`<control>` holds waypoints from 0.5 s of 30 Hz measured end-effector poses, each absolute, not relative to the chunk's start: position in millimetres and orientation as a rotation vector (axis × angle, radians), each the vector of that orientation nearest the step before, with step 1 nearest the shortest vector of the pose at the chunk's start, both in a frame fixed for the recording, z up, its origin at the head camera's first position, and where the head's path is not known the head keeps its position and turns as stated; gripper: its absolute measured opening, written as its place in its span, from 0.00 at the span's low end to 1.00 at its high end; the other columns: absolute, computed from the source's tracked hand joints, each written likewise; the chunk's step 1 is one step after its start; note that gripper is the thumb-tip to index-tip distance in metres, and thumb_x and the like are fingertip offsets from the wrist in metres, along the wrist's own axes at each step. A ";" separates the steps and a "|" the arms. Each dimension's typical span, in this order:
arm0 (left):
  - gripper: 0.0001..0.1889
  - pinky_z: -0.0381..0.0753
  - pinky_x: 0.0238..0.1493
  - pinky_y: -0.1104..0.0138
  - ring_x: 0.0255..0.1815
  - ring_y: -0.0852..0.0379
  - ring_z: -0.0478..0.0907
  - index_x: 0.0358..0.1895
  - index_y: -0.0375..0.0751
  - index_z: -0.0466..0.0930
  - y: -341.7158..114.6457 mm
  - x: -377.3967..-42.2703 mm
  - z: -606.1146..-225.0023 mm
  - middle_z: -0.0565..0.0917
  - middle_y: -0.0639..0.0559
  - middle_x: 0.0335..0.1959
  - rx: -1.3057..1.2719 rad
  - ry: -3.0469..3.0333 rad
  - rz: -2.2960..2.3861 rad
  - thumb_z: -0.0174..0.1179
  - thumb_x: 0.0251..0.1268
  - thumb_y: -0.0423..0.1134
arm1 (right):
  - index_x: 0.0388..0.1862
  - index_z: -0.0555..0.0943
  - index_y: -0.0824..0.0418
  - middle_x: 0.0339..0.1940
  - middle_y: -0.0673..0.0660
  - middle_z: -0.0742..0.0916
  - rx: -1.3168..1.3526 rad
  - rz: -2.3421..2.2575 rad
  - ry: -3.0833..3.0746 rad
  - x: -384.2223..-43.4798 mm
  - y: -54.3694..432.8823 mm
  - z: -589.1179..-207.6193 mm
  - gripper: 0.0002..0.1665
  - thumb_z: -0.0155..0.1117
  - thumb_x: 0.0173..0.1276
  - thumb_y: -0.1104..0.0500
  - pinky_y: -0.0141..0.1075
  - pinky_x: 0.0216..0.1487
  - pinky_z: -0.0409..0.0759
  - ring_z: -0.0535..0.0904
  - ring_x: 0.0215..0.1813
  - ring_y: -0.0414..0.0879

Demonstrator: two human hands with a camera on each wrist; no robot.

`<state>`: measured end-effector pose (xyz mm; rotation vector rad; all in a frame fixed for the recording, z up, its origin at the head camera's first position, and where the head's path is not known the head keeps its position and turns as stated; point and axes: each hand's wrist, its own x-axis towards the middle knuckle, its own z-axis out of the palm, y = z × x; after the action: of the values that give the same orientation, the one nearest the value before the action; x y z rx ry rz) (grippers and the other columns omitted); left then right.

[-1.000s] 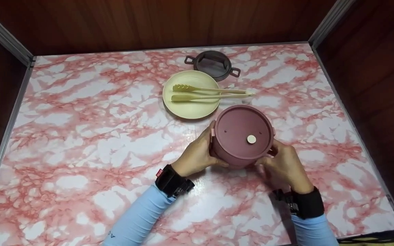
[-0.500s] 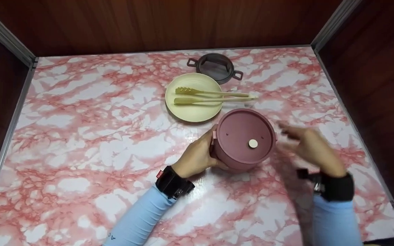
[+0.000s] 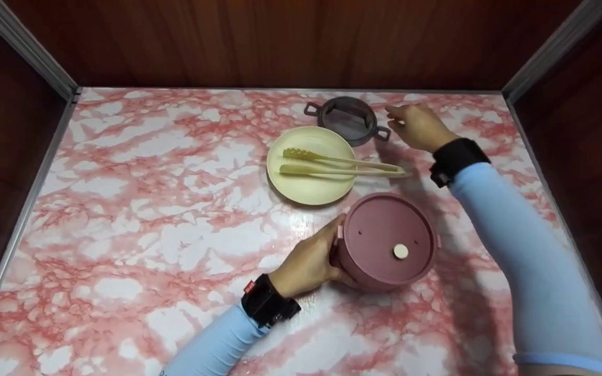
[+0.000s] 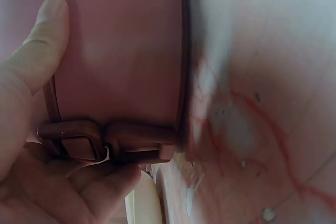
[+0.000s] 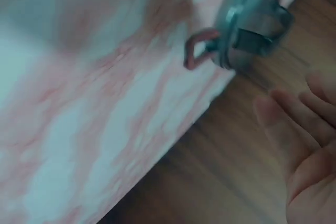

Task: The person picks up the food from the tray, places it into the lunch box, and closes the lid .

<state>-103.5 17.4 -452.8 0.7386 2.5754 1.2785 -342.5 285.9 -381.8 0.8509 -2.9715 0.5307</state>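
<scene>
A mauve lidded pot (image 3: 390,237) with a cream knob stands on the table. My left hand (image 3: 306,263) grips its left side. In the left wrist view the thumb (image 4: 44,40) lies on the pot wall (image 4: 121,45), while the other fingers are at the side handles (image 4: 139,140), one above the other. My right hand (image 3: 418,125) is held out at the back right, just apart from a small dark grey round pan (image 3: 348,120) with two loop handles. Its fingers are loosely bent with nothing between them, and the right wrist view shows the palm beside the pan (image 5: 247,24).
A pale yellow plate (image 3: 301,193) lies between the pan and the pot, close to both. Yellow-green tongs (image 3: 343,164) rest across it, their joined end past the right rim. Dark wooden panels (image 3: 290,42) enclose the marbled table (image 3: 149,209) at the back and sides.
My right hand has let go of the pot's right side and moved back to beside the dark pan. The left hand keeps its hold on the pot. The whole view has shifted slightly.
</scene>
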 end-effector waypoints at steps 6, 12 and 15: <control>0.64 0.71 0.65 0.65 0.67 0.53 0.70 0.79 0.38 0.49 18.1 -99.8 -454.8 0.60 0.48 0.77 0.738 2.570 1.271 0.83 0.37 0.45 | 0.65 0.71 0.73 0.49 0.73 0.83 0.998 0.435 -2.941 -377.1 249.1 -409.7 0.25 0.59 0.71 0.66 0.58 0.53 0.77 0.80 0.49 0.67; 0.64 0.73 0.63 0.66 0.67 0.55 0.70 0.79 0.38 0.50 17.4 -106.2 -456.0 0.60 0.49 0.77 0.750 2.588 1.267 0.83 0.37 0.46 | 0.65 0.71 0.73 0.48 0.74 0.81 1.075 0.353 -2.942 -398.7 229.7 -420.5 0.26 0.60 0.71 0.66 0.60 0.54 0.76 0.78 0.51 0.71; 0.65 0.73 0.64 0.65 0.67 0.54 0.70 0.79 0.39 0.50 17.7 -107.5 -455.5 0.60 0.50 0.77 0.746 2.575 1.283 0.83 0.36 0.49 | 0.66 0.72 0.70 0.45 0.73 0.81 1.056 0.343 -2.948 -401.2 230.2 -418.9 0.25 0.60 0.72 0.65 0.60 0.52 0.77 0.78 0.49 0.70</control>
<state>-107.5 17.7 -455.5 0.7459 2.5755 1.2835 -401.2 230.2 -418.9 1.0562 -2.9479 0.3426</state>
